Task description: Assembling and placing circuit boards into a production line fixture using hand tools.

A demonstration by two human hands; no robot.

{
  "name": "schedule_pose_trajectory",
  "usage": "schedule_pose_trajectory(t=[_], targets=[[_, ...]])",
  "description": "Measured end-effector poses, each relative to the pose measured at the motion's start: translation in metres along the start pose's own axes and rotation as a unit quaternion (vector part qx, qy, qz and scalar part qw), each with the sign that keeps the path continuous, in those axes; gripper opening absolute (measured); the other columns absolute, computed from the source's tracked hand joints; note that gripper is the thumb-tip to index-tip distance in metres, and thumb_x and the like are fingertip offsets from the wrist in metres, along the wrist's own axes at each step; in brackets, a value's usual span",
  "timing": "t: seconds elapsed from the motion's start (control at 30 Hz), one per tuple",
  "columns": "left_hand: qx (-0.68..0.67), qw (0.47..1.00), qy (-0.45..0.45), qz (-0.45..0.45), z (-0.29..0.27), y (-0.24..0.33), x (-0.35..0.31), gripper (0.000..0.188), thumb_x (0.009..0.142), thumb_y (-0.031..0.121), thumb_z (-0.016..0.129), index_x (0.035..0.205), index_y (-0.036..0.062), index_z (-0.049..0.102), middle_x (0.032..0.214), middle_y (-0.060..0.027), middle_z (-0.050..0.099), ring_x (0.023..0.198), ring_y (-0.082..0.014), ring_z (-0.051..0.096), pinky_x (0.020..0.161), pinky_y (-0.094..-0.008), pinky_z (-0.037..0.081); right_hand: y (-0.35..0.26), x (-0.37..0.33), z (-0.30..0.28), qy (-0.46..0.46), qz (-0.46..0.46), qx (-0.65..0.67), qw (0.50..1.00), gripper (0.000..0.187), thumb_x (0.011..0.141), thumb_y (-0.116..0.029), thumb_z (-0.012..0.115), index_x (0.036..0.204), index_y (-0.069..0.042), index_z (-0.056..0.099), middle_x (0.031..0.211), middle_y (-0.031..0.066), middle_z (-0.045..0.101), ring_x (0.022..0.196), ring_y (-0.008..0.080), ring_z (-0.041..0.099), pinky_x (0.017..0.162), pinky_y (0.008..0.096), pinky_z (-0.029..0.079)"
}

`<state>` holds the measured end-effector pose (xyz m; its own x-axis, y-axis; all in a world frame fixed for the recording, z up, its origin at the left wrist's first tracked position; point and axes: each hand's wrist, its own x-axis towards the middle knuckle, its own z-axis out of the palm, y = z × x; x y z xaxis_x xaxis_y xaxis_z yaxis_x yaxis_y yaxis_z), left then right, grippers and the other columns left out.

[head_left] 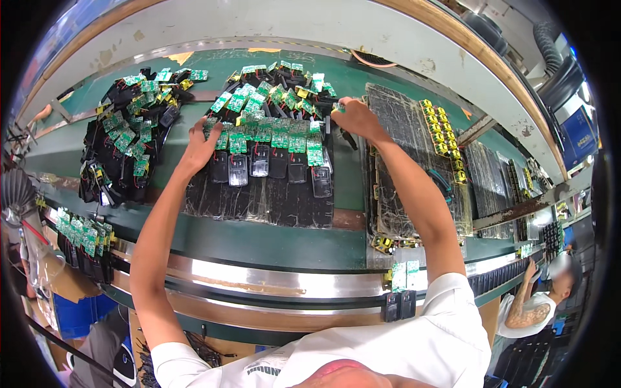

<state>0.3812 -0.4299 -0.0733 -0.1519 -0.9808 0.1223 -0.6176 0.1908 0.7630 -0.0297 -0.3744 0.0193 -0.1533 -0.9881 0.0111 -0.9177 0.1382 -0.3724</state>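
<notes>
In the middle of the bench, a large pile of green circuit boards [276, 126] wired to black plastic cases [238, 169] lies on a black, film-wrapped board [259, 202]. My left hand [202, 145] rests at the left edge of the pile, its fingers apart and touching the outermost boards. At the pile's right edge, my right hand [359, 119] is closed, fingertips drawn together. A bit of yellow and black shows by those fingertips, but what they hold is hidden. Just below that hand lies a small dark piece [349, 140].
A second heap of circuit boards [132, 123] lies to the left. On the right, film-wrapped boards [404, 142] are stacked, with a row of yellow components [442, 132] on top. Metal rails [246, 275] run along the near side. Another person [533, 307] sits far right.
</notes>
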Motion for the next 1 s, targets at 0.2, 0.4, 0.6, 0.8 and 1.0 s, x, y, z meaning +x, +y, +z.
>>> schedule_pose_trajectory(t=[0.2,0.4,0.6,0.8,1.0], targets=[[0.005,1.0,-0.008,0.0,-0.001,-0.001,0.001,0.093,0.103,0.066,0.051,0.157,-0.0075,0.032,0.151,-0.0312,0.042,0.136,-0.0418,0.047,0.117,-0.0458,0.036,-0.027,0.012,0.0,0.039,-0.084,0.009,0.996,0.057,0.093,-0.039,0.061,0.139,-0.004,0.061,0.113,0.0184,0.075,0.094,0.0333,0.072,0.085,0.0433,0.055],[0.003,1.0,-0.012,-0.006,0.0,0.001,-0.001,0.093,0.103,0.066,0.05,0.158,-0.0074,0.032,0.151,-0.0311,0.043,0.136,-0.0418,0.048,0.117,-0.0458,0.036,-0.031,0.004,0.008,0.109,-0.207,0.046,0.971,0.046,0.095,-0.038,0.059,0.128,-0.008,0.07,0.108,0.0112,0.077,0.092,0.0312,0.073,0.083,0.0411,0.055],[0.008,1.0,-0.006,0.005,-0.003,-0.003,0.003,0.094,0.103,0.066,0.049,0.158,-0.0079,0.032,0.15,-0.0317,0.044,0.137,-0.0422,0.047,0.117,-0.046,0.036,-0.007,-0.001,-0.014,0.082,-0.048,-0.012,0.995,0.035,0.096,-0.031,0.056,0.11,-0.006,0.076,0.105,0.0141,0.076,0.095,0.0338,0.072,0.082,0.0433,0.056],[0.002,1.0,0.022,-0.017,0.003,-0.002,0.006,0.093,0.104,0.067,0.048,0.156,-0.0085,0.034,0.149,-0.0319,0.046,0.137,-0.0412,0.049,0.116,-0.0456,0.038,0.02,-0.018,-0.016,0.05,-0.057,-0.032,0.997,0.039,0.096,-0.038,0.059,0.113,-0.009,0.077,0.104,0.0053,0.078,0.089,0.0295,0.071,0.081,0.0391,0.055],[-0.002,0.996,0.067,-0.067,-0.007,-0.003,0.009,0.084,0.106,0.061,0.047,0.152,-0.0082,0.041,0.144,-0.0291,0.053,0.133,-0.0365,0.052,0.112,-0.0418,0.042,0.023,-0.106,-0.055,0.078,-0.072,-0.01,0.994,0.032,0.096,-0.033,0.066,0.112,-0.007,0.076,0.112,0.0056,0.075,0.086,0.0241,0.069,0.078,0.0348,0.054]])
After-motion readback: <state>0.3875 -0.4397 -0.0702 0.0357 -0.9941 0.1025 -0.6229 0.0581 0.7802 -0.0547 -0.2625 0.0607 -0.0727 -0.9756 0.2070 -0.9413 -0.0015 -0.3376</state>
